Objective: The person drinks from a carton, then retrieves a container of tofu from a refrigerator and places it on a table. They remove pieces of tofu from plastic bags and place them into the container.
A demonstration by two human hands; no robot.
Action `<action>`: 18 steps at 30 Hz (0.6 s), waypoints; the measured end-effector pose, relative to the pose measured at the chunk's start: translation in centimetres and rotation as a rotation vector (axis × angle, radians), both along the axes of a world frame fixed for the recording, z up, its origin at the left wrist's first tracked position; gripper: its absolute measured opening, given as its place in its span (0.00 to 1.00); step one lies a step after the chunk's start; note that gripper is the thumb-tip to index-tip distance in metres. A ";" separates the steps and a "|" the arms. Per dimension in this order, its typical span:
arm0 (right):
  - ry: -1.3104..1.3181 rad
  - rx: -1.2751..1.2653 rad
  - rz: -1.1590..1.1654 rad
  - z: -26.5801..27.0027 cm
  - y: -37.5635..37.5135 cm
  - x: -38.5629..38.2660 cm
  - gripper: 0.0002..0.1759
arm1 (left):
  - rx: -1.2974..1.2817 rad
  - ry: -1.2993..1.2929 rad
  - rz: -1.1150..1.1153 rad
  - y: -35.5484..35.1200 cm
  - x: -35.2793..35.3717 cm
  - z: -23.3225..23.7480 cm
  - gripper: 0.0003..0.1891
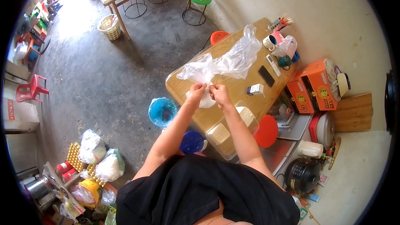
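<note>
Both hands are close together over the near left part of a wooden table. My left hand pinches the gathered neck of a clear plastic bag. Just to its right, my right hand has its fingers closed on the same bag. The bag's open part spreads beyond the hands, and a whitish bundle hangs below them. Another crumpled clear plastic bag lies farther back on the tabletop, touching or overlapping the first. A clear plastic container with pale blocks is at the table's near edge, beneath my right forearm.
A black phone, a white remote, a small white box and mugs are on the table's right side. A blue lined bin, blue stool and red stool stand close by. Orange boxes are at right.
</note>
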State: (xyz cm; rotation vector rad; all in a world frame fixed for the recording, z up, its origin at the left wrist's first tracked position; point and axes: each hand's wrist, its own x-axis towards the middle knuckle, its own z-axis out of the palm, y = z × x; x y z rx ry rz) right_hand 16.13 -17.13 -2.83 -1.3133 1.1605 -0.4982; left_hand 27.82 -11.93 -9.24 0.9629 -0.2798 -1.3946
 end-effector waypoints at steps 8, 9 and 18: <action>0.118 -0.122 0.076 3.1 -0.9 0.7 0.13 | -0.029 -0.262 -0.088 1.0 2.1 2.0 0.12; 0.078 -0.244 0.119 2.9 -1.1 0.9 0.12 | -0.038 -0.358 -0.117 0.8 2.3 2.0 0.13; 0.124 -0.497 0.112 4.3 -1.0 1.3 0.13 | -0.116 -0.606 -0.266 0.8 3.5 2.9 0.14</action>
